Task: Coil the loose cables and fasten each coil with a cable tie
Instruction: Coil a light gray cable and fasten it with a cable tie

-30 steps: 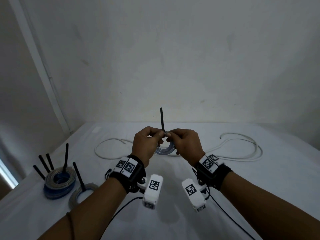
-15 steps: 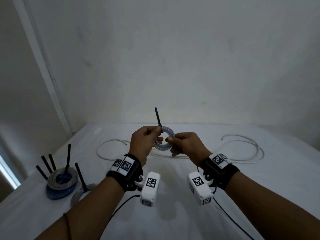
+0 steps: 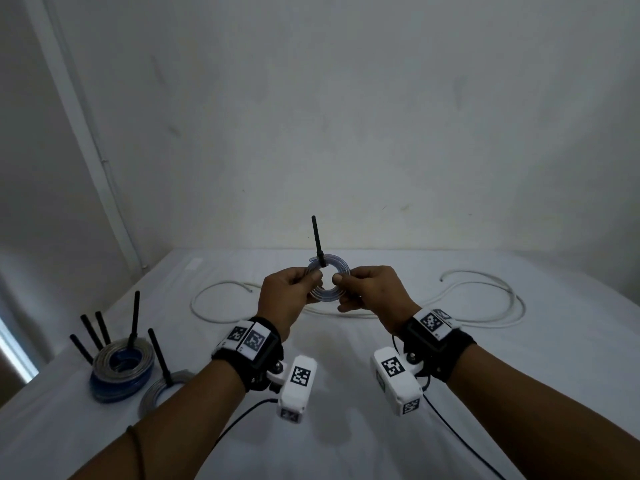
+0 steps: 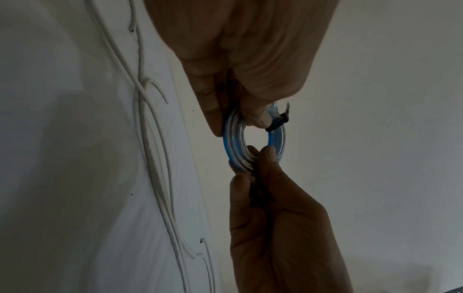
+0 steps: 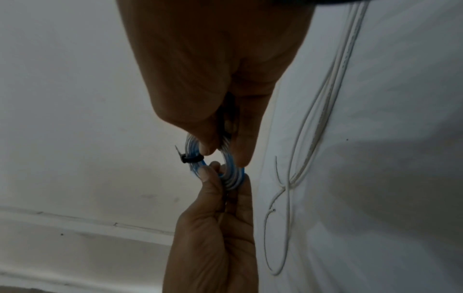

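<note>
Both hands are up over the desk [image 3: 450, 393]: left hand [image 3: 287, 296] and right hand [image 3: 372, 292] each pinch a side of the small coil [image 3: 337, 271]. Black cable tie [image 3: 317, 242] is cinched on the coil's top, tail sticking up.

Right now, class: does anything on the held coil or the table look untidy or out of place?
Only slightly: the black cable tie on the held coil has a long untrimmed tail sticking up, and a white cable still sprawls uncoiled on the table.

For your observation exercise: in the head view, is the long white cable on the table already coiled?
No, the white cable lies in loose open loops across the table.
</note>
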